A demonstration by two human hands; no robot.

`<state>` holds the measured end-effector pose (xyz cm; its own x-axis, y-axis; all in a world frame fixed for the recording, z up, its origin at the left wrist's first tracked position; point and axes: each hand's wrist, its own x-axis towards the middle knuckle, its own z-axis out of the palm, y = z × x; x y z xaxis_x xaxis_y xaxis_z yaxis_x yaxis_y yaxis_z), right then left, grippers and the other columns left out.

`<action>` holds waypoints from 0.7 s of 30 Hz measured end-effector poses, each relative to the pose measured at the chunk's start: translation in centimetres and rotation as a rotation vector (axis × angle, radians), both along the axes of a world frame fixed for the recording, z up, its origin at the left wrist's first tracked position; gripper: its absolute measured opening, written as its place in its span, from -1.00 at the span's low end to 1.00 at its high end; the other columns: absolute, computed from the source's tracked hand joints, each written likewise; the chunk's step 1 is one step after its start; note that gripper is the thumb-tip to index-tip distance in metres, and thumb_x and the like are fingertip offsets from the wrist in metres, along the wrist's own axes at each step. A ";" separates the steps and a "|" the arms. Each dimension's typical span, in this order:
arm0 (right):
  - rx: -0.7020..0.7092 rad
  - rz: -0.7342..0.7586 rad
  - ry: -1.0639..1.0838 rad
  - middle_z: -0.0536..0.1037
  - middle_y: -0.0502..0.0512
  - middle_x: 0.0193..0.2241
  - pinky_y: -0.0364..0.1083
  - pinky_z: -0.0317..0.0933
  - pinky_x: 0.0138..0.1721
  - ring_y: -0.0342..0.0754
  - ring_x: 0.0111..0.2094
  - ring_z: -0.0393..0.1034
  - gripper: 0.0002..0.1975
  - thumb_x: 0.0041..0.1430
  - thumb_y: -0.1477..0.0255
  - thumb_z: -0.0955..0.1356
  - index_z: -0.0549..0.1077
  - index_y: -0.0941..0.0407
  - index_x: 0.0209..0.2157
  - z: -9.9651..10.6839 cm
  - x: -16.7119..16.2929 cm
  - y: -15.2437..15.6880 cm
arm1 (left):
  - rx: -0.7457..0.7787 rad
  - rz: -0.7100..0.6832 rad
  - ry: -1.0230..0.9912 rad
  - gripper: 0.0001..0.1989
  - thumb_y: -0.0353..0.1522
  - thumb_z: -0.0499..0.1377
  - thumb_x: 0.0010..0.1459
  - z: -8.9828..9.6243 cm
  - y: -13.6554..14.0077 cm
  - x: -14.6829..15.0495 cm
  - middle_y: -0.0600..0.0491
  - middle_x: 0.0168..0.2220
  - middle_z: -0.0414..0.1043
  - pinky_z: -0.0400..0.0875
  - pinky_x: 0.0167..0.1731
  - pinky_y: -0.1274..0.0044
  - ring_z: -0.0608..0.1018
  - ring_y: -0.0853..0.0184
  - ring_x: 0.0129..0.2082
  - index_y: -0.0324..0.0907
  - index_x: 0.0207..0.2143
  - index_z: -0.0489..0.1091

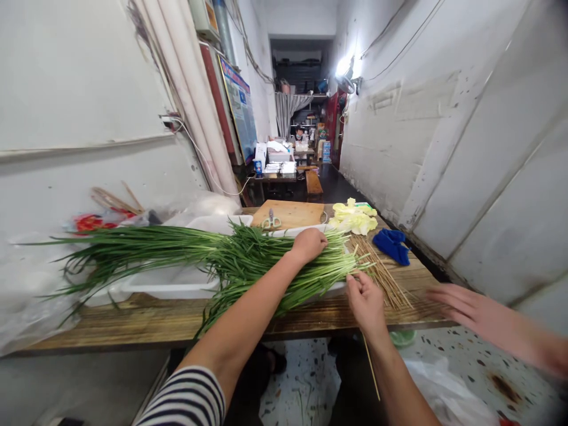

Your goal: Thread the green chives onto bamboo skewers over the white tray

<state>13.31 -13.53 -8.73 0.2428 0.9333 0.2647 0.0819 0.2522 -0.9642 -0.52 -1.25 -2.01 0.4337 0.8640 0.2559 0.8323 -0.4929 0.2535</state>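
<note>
A big heap of garlic chives (257,254) lies across white trays (177,290), pale stem ends pointing right and green leaves trailing left. My left hand (309,244) is closed over the stems near their pale ends, its fingertips at a few of them. My right hand (367,303) pinches a bamboo skewer (373,370) beside the front stem ends. The skewer's long end hangs down past the table's front edge. Several more bamboo skewers (386,278) lie loose to the right of the chives.
A cutting board (290,212) with scissors (271,221) stands behind the chives. Yellowish leaves (354,218) and a blue cloth (392,245) are at right on the wooden table (146,316). Another person's blurred hand (459,305) reaches in from the right. Plastic bags (26,290) lie left.
</note>
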 end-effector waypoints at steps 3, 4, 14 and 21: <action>0.015 -0.018 -0.010 0.22 -0.14 -0.76 -0.21 -0.11 -0.69 -0.22 -0.73 -0.01 -0.70 0.09 0.22 0.30 0.45 0.18 -0.32 0.1 0.1 0.0 | 0.134 0.039 0.155 -0.70 -0.43 -0.01 0.10 0.5 -0.6 0.5 -0.20 -0.31 0.50 0.30 -0.20 0.45 0.50 0.20 -0.26 -0.32 -0.39 0.52; 0.021 -0.019 -0.011 0.23 -0.14 -0.77 -0.21 -0.11 -0.70 -0.22 -0.73 0.01 -0.70 0.08 0.21 0.30 0.46 0.17 -0.33 0.1 0.1 0.1 | 0.154 0.048 0.168 -0.70 -0.43 -0.02 0.12 0.7 -0.7 0.5 -0.21 -0.30 0.50 0.30 -0.19 0.44 0.50 0.19 -0.25 -0.34 -0.38 0.51; 0.046 -0.017 -0.003 0.24 -0.12 -0.78 -0.21 -0.04 -0.68 -0.18 -0.71 0.10 -0.73 0.06 0.23 0.31 0.48 0.16 -0.38 0.4 0.1 0.2 | 0.034 -0.127 -0.233 -0.74 -0.40 0.03 0.11 1.2 -2.5 0.7 -0.05 -0.33 0.53 0.32 -0.21 0.55 0.50 0.32 -0.31 -0.24 -0.35 0.52; 0.039 -0.011 0.010 0.22 -0.12 -0.79 -0.19 0.01 -0.66 -0.14 -0.68 0.16 -0.71 0.07 0.25 0.31 0.49 0.17 -0.30 0.5 0.1 0.0 | -0.289 -0.105 -0.565 -0.68 -0.31 0.09 0.07 -0.8 -2.6 1.1 0.03 -0.34 0.55 0.36 -0.28 0.55 0.50 0.34 -0.38 -0.28 -0.20 0.51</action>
<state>13.45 -13.55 -8.27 0.2556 0.9197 0.2981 0.0752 0.2885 -0.9545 0.59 -3.82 -2.85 0.3862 0.8925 0.2330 0.4826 -0.4108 0.7736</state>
